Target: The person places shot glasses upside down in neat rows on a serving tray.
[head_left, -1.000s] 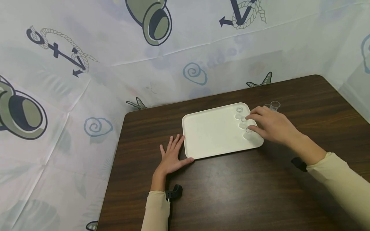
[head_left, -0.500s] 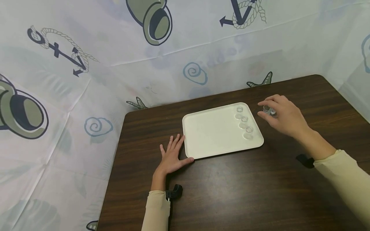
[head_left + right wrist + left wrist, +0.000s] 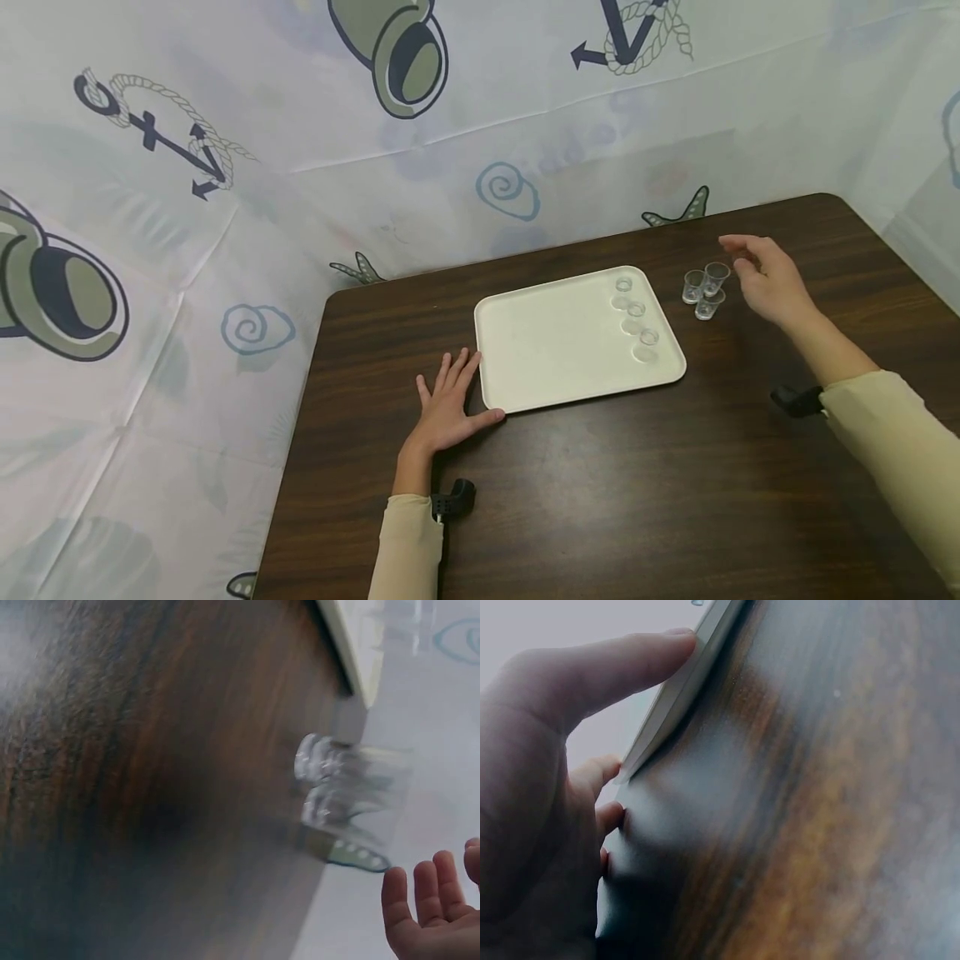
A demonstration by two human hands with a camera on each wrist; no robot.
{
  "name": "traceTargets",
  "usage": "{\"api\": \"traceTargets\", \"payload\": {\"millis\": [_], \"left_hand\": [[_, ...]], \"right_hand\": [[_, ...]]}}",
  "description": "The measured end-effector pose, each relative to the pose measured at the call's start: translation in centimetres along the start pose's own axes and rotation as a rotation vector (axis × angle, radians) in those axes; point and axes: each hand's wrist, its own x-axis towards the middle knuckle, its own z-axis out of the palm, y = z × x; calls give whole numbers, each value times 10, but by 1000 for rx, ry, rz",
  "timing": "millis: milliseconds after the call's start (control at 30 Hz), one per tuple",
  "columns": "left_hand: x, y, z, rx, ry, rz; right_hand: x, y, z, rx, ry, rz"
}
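Head view: I judge picking step; right hand [image 3: 771, 279] loosely curved, left hand [image 3: 446, 412] spread, both empty; next, pinch glass [image 3: 708, 307] toward desk's [image 3: 585, 492] far edge.

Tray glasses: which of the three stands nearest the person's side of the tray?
The front glass, at the row's near end on the tray; the middle glass and back glass stand farther away.

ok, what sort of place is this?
Probably a makeshift recording corner, though I can't be sure: sea-themed printed sheeting behind and beside a dark table, and a black device worn at each wrist.
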Motion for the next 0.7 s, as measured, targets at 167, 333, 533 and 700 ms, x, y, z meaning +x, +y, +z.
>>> {"api": "traceTargets", "payload": {"millis": [167, 333, 533, 700], "left_hand": [[0, 1, -1, 1, -2, 3], [1, 1, -1, 8, -7, 3], [1, 1, 0, 8, -9, -3], [1, 1, 1, 12, -7, -6]], "right_hand": [[2, 15, 1, 44, -47, 100], [5, 29, 3, 96, -82, 162], [8, 44, 6, 128, -143, 204], [8, 50, 8, 93, -165, 222]]}}
